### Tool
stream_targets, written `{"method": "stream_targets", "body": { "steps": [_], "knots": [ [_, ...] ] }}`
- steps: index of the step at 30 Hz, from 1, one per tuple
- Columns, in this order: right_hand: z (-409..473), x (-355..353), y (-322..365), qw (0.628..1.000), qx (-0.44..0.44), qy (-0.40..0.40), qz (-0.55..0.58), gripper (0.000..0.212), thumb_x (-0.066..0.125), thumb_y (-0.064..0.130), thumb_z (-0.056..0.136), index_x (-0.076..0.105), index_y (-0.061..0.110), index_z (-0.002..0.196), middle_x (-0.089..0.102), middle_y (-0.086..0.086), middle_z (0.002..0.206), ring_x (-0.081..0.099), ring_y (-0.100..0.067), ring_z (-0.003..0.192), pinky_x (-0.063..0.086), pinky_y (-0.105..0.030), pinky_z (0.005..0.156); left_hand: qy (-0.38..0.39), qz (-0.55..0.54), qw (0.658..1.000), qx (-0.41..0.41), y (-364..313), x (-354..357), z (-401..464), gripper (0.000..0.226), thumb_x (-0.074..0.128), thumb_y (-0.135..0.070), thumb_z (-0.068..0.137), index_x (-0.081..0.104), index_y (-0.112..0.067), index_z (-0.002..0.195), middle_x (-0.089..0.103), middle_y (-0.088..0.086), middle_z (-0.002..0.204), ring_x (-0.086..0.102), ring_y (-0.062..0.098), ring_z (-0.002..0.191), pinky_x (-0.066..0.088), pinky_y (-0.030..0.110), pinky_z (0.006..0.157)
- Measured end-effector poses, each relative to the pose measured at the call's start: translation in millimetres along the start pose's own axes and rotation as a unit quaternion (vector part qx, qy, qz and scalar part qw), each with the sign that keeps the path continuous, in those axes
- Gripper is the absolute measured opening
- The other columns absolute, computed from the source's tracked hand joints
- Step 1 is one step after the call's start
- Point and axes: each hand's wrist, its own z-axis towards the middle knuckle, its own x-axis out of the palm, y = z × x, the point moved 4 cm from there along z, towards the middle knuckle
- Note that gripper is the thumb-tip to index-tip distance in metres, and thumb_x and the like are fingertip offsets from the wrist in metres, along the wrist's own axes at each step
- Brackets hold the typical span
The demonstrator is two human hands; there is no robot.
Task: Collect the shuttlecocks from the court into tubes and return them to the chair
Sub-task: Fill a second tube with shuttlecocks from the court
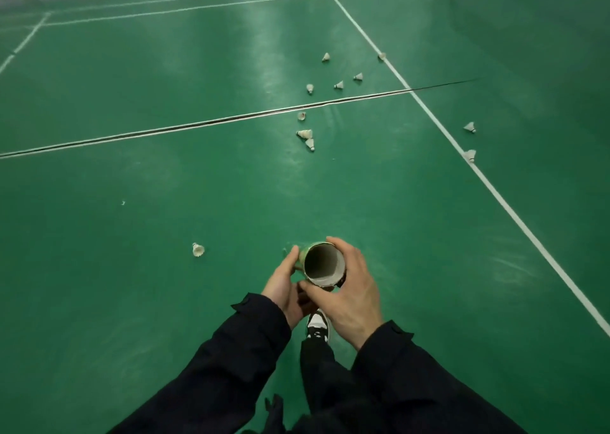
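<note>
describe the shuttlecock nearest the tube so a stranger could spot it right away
Start at the cardboard tube that both hands hold, then look left along the green court floor. The lone shuttlecock lies there, alone, far from the cluster scattered beyond the white line.

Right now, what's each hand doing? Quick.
Left hand: fingers curled round the side of the tube, holding it.
Right hand: thumb and fingers wrapped round the tube's open end, gripping it.

Head-worn camera looks forward and down, near the hands [317, 288], over the court floor [165, 186].
</note>
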Motion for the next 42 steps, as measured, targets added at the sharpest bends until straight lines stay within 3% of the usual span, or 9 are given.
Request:
{"method": "stream_targets", "body": {
  "steps": [2,6,9,16,21,26,29,33,42],
  "knots": [
    [73,4,2,1.0,-0.007,0.021,-0.007,0.078,0.084,0.046,0.07,0.045,0.043,0.138,0.052,0.022,0.128,0.052,0.004,0.113,0.044,-0.016,0.093,-0.003,-0.017,1.0,-0.01,-52,22,42,0.063,0.055,-0.065,0.095,0.067,-0.01,0.124,0.073,0.02,0.106,0.072,0.032,0.087,0.059,0.041,0.072],
    [214,4,20,0.996,-0.034,0.069,-0.034,0.075,0.079,0.049,0.074,0.043,0.041,0.14,0.052,0.019,0.134,0.053,0.0,0.118,0.048,-0.024,0.098,0.015,-0.075,0.997,-0.032,-157,65,115,0.065,0.048,-0.063,0.099,0.067,-0.005,0.122,0.075,0.019,0.103,0.074,0.032,0.087,0.056,0.044,0.084],
    [317,-4,28,0.996,-0.032,0.076,-0.03,0.075,0.078,0.047,0.076,0.042,0.041,0.141,0.051,0.02,0.134,0.053,0.001,0.118,0.049,-0.025,0.098,0.035,-0.085,0.995,-0.034,-236,105,171,0.064,0.047,-0.061,0.101,0.068,-0.005,0.119,0.075,0.019,0.099,0.075,0.031,0.082,0.057,0.042,0.079],
    [567,-7,-8,0.997,0.0,0.07,-0.046,0.08,0.078,0.052,0.077,0.039,0.04,0.146,0.055,0.021,0.138,0.054,0.001,0.122,0.039,-0.011,0.094,0.038,-0.085,0.996,-0.015,-407,198,346,0.07,0.055,-0.057,0.099,0.06,0.0,0.139,0.067,0.022,0.132,0.071,0.034,0.101,0.056,0.044,0.09],
    [746,-41,-24,0.997,0.049,0.053,-0.021,0.083,0.077,0.049,0.08,0.033,0.042,0.15,0.055,0.025,0.138,0.055,0.004,0.123,0.043,-0.016,0.101,0.054,-0.073,0.996,-0.018,-531,289,474,0.066,0.058,-0.053,0.098,0.059,-0.002,0.14,0.062,0.025,0.139,0.063,0.037,0.118,0.044,0.048,0.114],
    [902,-96,-55,0.996,0.089,0.003,0.024,0.078,0.069,0.03,0.087,0.029,0.042,0.153,0.051,0.016,0.151,0.049,-0.001,0.135,0.044,-0.035,0.114,0.106,-0.02,0.993,-0.054,-634,405,579,0.061,0.052,-0.053,0.101,0.078,0.002,0.108,0.075,0.024,0.11,0.075,0.033,0.092,0.053,0.043,0.092],
    [991,-132,-93,0.987,0.135,-0.058,0.061,0.067,0.062,0.014,0.091,0.04,0.042,0.148,0.058,0.015,0.144,0.054,0.0,0.128,0.046,-0.036,0.112,0.122,0.02,0.99,-0.061,-676,477,658,0.057,0.054,-0.054,0.101,0.073,-0.002,0.112,0.074,0.023,0.108,0.073,0.032,0.092,0.056,0.041,0.085],
    [1110,-180,-162,0.978,0.169,-0.101,0.068,0.065,0.052,0.003,0.088,0.05,0.041,0.142,0.064,0.012,0.137,0.064,-0.008,0.115,0.051,-0.037,0.105,0.148,0.059,0.982,-0.102,-716,577,772,0.06,0.053,-0.052,0.101,0.081,0.0,0.09,0.076,0.022,0.1,0.077,0.03,0.081,0.063,0.036,0.071],
    [1302,-296,-240,0.932,0.281,-0.186,0.13,0.045,0.047,-0.005,0.094,0.068,0.021,0.124,0.068,0.006,0.129,0.06,-0.009,0.121,0.048,-0.035,0.11,0.173,0.174,0.956,-0.159,-787,759,926,0.049,0.051,-0.054,0.1,0.067,-0.008,0.103,0.077,0.016,0.089,0.075,0.025,0.071,0.063,0.031,0.062]
  ]
}}
